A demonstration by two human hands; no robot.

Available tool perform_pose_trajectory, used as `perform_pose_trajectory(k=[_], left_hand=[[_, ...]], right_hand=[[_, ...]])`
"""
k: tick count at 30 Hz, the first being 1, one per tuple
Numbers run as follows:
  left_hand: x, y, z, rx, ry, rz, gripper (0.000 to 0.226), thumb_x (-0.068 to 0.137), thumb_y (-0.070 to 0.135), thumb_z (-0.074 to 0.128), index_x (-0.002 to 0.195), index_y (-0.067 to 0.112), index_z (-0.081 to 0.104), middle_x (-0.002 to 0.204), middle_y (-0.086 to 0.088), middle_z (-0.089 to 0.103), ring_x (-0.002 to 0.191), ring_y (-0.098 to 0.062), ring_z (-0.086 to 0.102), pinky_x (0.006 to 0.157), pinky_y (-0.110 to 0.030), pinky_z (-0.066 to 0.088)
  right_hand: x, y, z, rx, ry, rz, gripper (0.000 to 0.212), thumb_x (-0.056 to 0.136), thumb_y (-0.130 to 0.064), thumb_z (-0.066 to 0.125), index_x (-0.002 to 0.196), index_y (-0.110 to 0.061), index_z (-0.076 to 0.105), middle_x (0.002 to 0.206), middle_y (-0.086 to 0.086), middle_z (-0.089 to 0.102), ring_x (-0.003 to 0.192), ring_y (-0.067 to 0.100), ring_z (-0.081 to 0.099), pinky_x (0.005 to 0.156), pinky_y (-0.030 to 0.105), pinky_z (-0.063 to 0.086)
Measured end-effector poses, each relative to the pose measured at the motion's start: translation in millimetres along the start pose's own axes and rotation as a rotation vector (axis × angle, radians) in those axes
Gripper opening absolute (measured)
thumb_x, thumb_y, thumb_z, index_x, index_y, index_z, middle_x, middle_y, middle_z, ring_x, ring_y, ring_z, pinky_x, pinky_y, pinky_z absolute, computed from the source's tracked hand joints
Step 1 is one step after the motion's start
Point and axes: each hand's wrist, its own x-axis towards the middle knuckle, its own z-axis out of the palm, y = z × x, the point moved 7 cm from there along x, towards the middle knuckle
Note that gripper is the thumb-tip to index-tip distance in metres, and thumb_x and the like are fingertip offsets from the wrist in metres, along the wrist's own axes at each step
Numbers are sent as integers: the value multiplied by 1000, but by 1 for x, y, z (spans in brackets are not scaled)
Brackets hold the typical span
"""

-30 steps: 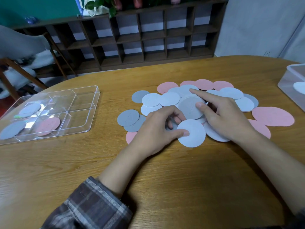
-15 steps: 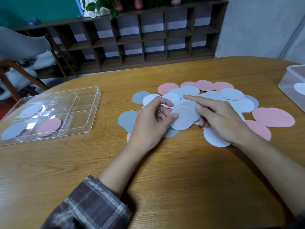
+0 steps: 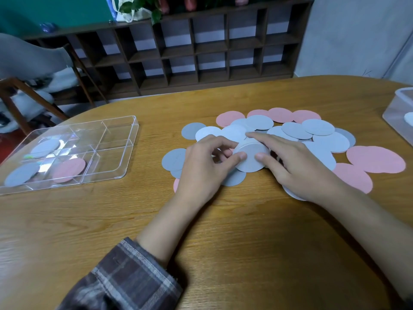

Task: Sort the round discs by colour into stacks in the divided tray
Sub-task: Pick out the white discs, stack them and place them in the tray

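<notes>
Glossy clear plastic tray (image 3: 125, 153), matt discs (image 3: 375, 158), wood table (image 3: 223, 242)

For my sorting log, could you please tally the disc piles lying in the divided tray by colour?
Pale grey pile: 1
Darker grey pile: 1
Pink pile: 1
Total: 3 piles in the divided tray; how many discs each holds cannot be told.
Not counted: the pale stack held between the left hand and right hand.

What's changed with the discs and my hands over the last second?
The left hand slid a pale disc from the pile's near edge onto the grey stack under the right hand; both hands now pinch that stack between them. The tray, its three discs and the pink discs stayed put.
</notes>
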Motion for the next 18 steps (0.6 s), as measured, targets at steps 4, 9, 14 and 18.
perform_pose_trajectory(k=[4,9,14,18], left_hand=[[2,-3,-4,72,-17,-17,26,87,47,79,101,25,78,87,11,70,83,-7,65,69,-13,45],[5,-23,-11,346,28,-60,32,92,47,71,115,24,73,111,9,62,104,-13,61,86,-33,51],[8,-29,-17,487,36,-55,43,93,40,69,131,19,66,137,2,58,125,-22,56,98,-41,49],[8,-32,-17,566,18,-117,51,94,49,67,133,17,66,123,-1,71,115,-25,63,89,-40,51]], right_hand=[[-1,3,-2,46,30,22,29,103,-23,56,131,-30,59,98,-13,66,91,1,56,72,11,39],[-1,13,-11,85,91,55,26,103,-22,58,127,-30,61,88,-7,66,79,10,60,75,32,47],[0,16,-14,106,117,56,24,102,-22,58,124,-29,61,82,-11,64,74,16,64,74,42,53],[0,16,-14,94,113,65,24,102,-21,58,125,-29,61,86,-13,65,77,14,64,74,40,51]])
